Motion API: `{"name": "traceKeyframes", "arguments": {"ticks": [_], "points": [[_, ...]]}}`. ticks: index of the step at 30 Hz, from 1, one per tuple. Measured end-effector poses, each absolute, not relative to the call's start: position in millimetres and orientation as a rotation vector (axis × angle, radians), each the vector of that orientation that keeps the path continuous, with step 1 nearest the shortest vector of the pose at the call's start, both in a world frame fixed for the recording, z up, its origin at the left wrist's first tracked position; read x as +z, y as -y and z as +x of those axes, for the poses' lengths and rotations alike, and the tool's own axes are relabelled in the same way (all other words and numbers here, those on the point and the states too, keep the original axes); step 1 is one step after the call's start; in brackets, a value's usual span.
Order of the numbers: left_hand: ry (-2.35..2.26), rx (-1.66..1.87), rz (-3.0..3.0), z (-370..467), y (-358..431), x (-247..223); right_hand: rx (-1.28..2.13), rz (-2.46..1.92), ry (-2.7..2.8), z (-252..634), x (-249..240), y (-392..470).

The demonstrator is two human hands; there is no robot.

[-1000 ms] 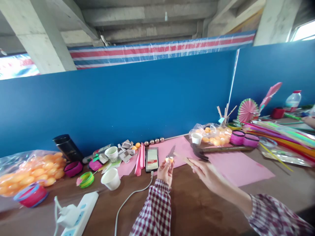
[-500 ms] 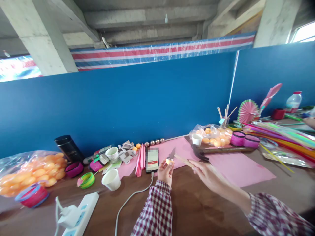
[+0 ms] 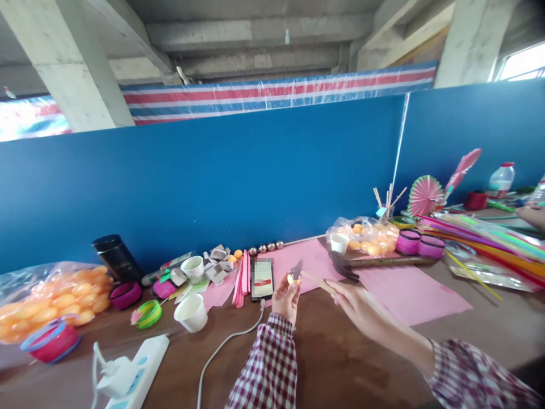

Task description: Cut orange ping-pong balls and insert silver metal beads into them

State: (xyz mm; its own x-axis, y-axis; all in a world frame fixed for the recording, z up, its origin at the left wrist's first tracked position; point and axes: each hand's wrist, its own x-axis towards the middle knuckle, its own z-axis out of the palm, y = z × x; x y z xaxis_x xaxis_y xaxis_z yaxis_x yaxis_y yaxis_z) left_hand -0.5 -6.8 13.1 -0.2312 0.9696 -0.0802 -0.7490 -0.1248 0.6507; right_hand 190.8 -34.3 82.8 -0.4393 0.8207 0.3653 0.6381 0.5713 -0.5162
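Observation:
Near the middle of the table, my left hand (image 3: 286, 296) is closed around a small yellow-orange ball (image 3: 292, 279). A grey, pointed piece (image 3: 298, 268) stands up from the ball; its exact nature is too small to tell. My right hand (image 3: 351, 300) pinches a pale wooden stick (image 3: 318, 281), whose far end points left toward the ball and grey piece. I cannot tell whether the stick touches them. Behind my left hand lies a phone (image 3: 263, 279) with a cable, and pink paper (image 3: 306, 262) lies beneath and beyond both hands.
A hammer (image 3: 392, 261) rests behind my right hand. White cups (image 3: 191, 312), a power strip (image 3: 142, 369) and a bag of orange balls (image 3: 55, 298) stand left. Colourful strips (image 3: 489, 238) lie right, near another person's hand (image 3: 532, 216). A blue partition (image 3: 255, 170) rises behind.
The view has shifted slightly. My hands keep nearly the same pose, with the ball and stick still held. At the far right, more of the other person's hand and a clear bottle show.

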Motion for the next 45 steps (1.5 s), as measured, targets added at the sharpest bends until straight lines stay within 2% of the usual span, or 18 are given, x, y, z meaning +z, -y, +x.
{"name": "traceKeyframes", "arguments": {"ticks": [12, 24, 38, 45], "points": [[-0.814, 1.712, 0.447, 1, 5, 12, 0.348, -1.142, 2.227, 189, 87, 35], [-1.069, 1.731, 0.749, -2, -1, -2, 0.336, -1.148, 2.218, 191, 85, 34], [-1.066, 1.748, 0.814, 2, 2, 3, 0.436, -1.157, 2.188, 194, 87, 34], [-0.956, 1.706, 0.561, 3, 3, 6, 0.36, -1.201, 2.242, 201, 72, 21]]}}
